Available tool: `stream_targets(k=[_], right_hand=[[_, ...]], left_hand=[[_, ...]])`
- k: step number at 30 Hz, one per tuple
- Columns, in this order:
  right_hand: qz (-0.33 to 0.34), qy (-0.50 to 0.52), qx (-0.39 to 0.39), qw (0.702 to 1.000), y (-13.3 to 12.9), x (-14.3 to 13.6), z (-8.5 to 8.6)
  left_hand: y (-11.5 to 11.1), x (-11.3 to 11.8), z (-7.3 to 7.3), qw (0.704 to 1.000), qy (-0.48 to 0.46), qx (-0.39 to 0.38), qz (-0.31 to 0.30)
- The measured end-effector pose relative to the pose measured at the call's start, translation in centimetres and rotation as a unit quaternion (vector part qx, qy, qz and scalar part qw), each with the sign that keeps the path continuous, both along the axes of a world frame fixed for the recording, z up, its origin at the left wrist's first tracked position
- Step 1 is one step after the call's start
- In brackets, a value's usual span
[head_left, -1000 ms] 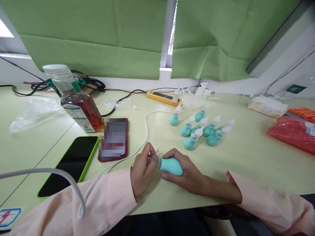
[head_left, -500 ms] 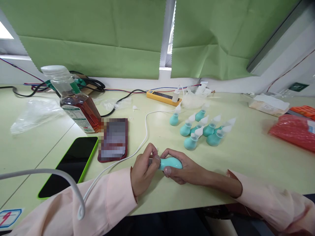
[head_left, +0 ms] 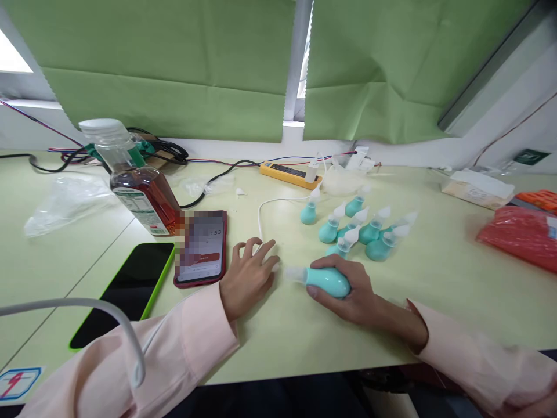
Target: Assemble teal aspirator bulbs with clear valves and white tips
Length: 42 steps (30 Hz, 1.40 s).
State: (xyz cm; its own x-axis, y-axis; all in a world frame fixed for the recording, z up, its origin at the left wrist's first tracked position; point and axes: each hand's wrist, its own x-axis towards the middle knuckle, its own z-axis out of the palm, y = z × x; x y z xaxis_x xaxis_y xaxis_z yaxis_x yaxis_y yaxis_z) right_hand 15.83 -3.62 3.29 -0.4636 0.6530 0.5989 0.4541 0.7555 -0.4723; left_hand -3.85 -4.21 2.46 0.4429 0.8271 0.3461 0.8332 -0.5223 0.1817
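My right hand (head_left: 359, 293) is wrapped round a teal squeeze bulb (head_left: 328, 282), a nasal aspirator body. Its translucent neck (head_left: 296, 274) points left and carries no white tip. My left hand (head_left: 250, 270) rests low over the table, fingers spread and bent. Beside its thumb and index finger lies a small white piece (head_left: 275, 267), partly hidden; whether they touch it is unclear. Beyond my right hand stand several teal aspirators (head_left: 379, 247) with white pointed tips. One more aspirator (head_left: 308, 213) stands a little apart at their left.
To the left lie a phone in a red case (head_left: 201, 249) and a green-edged phone (head_left: 124, 293). A bottle of amber liquid (head_left: 145, 194) stands behind them. A white cable (head_left: 260, 215) runs to a yellow power strip (head_left: 289, 174). A red plastic package (head_left: 517, 238) lies right.
My left hand has let go of the bulb's neck and moved left, its fingers opening. My right hand has shifted right with the bulb. The red-cased phone's screen has lit up.
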Motion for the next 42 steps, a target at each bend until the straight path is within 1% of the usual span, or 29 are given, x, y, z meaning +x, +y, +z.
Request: stream_targets(k=[1,3,4,6,8,10,12,14,18,22,27,28,29,30,31,33,35,37,39,42], right_hand=[[0.006,-0.011,0.035,0.999,-0.1,0.1,-0.1],[0.015,-0.023,0.090,0.996,-0.2,0.5,-0.1],[0.017,-0.027,0.105,0.994,-0.2,0.7,-0.1],[0.024,-0.033,0.120,0.992,-0.1,1.0,0.1],[0.035,-0.035,0.122,0.991,0.0,1.2,0.3],[0.052,-0.035,0.122,0.991,0.1,1.3,0.5],[0.069,-0.040,0.123,0.989,0.1,1.4,0.5],[0.081,-0.047,0.122,0.988,0.1,1.4,0.4],[0.105,-0.078,0.131,0.983,0.3,1.7,0.1],[0.108,-0.126,0.176,0.970,0.6,2.1,-0.1],[0.123,-0.183,0.215,0.951,0.5,2.4,0.3],[0.124,-0.187,0.224,0.948,0.5,2.4,0.3],[0.123,-0.190,0.233,0.946,0.5,2.4,0.3],[0.122,-0.191,0.239,0.944,0.5,2.4,0.3],[0.120,-0.191,0.239,0.944,0.6,2.4,0.3],[0.114,-0.182,0.212,0.953,0.6,2.3,0.2],[0.110,-0.150,0.149,0.971,0.6,2.0,0.1],[0.110,-0.108,0.063,0.986,0.5,1.7,0.2],[0.105,-0.078,-0.037,0.991,0.5,1.4,0.4],[0.081,-0.047,-0.186,0.978,0.4,1.1,0.7]], left_hand=[[-0.1,0.0,0.1,0.999,-0.033,0.007,-0.012],[-0.5,0.1,0.5,0.988,-0.151,0.003,-0.038],[-0.7,0.1,0.8,0.972,-0.231,-0.017,-0.035],[-1.0,0.2,1.3,0.929,-0.356,-0.098,-0.035],[-1.2,0.3,1.5,0.886,-0.425,-0.185,-0.030],[-1.2,0.4,1.5,0.856,-0.456,-0.245,-0.009],[-1.2,0.5,1.3,0.834,-0.474,-0.282,0.018],[-1.1,0.6,1.2,0.814,-0.487,-0.315,0.026],[-0.9,0.4,0.9,0.790,-0.495,-0.363,0.017],[-0.7,0.4,0.7,0.760,-0.520,-0.390,0.003],[-0.8,0.6,0.9,0.718,-0.552,-0.424,-0.003],[-0.8,0.6,1.0,0.715,-0.553,-0.429,-0.004],[-0.9,0.6,1.1,0.719,-0.546,-0.429,-0.006],[-1.0,0.5,1.2,0.731,-0.535,-0.423,-0.008],[-1.0,0.5,1.3,0.749,-0.520,-0.411,-0.007],[-1.0,0.4,1.4,0.789,-0.484,-0.378,-0.005],[-1.0,0.2,1.3,0.818,-0.452,-0.355,-0.012],[-0.9,0.2,1.1,0.838,-0.427,-0.339,-0.026],[-0.9,0.2,0.9,0.847,-0.420,-0.325,-0.027],[-1.1,0.2,0.9,0.843,-0.436,-0.315,-0.007]])
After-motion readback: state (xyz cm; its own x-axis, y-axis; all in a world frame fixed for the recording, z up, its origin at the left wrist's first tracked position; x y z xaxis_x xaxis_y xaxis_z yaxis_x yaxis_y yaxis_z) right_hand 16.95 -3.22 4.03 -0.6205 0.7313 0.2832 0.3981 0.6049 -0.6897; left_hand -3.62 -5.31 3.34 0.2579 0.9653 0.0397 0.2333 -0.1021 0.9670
